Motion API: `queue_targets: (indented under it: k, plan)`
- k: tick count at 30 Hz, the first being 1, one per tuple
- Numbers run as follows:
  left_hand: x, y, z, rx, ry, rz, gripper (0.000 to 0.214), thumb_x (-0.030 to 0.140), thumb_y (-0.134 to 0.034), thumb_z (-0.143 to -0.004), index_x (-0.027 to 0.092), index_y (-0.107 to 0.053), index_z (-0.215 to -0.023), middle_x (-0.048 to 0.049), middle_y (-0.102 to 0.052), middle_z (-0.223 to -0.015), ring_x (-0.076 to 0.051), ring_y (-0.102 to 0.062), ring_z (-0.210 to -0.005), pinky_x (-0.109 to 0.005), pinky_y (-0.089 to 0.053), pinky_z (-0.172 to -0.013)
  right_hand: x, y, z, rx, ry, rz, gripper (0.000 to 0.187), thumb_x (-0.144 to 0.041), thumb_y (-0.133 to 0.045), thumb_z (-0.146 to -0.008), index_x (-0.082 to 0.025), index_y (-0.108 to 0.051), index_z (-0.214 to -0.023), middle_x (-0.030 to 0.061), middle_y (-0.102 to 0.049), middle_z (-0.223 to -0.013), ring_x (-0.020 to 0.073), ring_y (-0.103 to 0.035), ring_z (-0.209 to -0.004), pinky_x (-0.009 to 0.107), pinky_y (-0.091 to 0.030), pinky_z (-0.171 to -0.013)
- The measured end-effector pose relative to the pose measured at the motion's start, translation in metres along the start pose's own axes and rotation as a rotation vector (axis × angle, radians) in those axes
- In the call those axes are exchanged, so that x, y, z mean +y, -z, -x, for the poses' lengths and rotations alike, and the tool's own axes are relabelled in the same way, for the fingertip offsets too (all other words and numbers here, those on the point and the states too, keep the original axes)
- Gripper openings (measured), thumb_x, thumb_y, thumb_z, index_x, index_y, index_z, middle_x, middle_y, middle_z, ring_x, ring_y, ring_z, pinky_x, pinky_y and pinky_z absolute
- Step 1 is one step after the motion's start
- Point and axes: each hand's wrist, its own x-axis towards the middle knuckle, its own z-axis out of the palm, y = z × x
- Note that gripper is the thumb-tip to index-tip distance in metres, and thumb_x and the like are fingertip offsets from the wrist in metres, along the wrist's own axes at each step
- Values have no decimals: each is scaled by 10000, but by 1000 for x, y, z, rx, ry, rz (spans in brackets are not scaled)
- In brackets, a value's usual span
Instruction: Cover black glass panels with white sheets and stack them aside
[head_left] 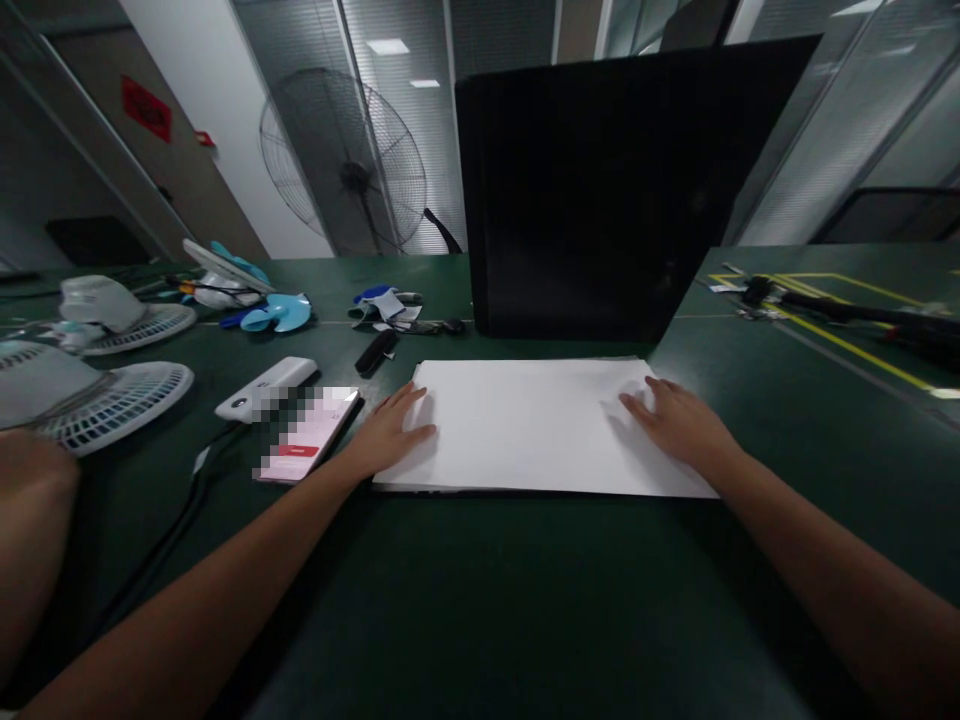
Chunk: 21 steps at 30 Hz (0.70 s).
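Note:
A large white sheet of paper [532, 425] lies flat on the dark green table [480, 600] in front of me. My left hand [391, 432] rests on the sheet's left edge, fingers stretched out flat. My right hand [679, 420] lies on the sheet's right side, fingers also extended and flat. Neither hand holds anything.
A big black panel [607, 200] stands upright behind the sheet. Left of it lie a phone [307, 435], a white power bank [266, 388], a black marker [375, 352], blue fan blades [277, 315] and white fan grilles [105, 400]. A floor fan [343, 165] stands behind. Another person's arm [30, 540] is at far left.

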Motion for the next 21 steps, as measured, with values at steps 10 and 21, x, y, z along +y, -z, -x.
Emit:
queue_targets:
  k: [10, 21]
  plan:
    - [1, -2, 2, 0, -47, -65, 653, 525, -485, -952, 244, -423, -1539, -109, -221, -1713, -347, -229, -1561, -542, -245, -1238, 6, -11, -4, -30, 80, 33, 897, -678, -242, -984, -11, -322, -1579, 236, -355, -1597, 337, -316, -1503, 485, -283, -1223]
    - [4, 1, 2, -37, -51, -67, 662, 564, -499, -957, 226, -460, -1525, -125, -281, -1690, -342, -281, -1545, -560, -221, -1238, 14, -11, -6, -63, 107, 56, 831, -661, -244, -995, -60, -410, -1545, 223, -354, -1602, 328, -340, -1493, 492, -292, -1217]
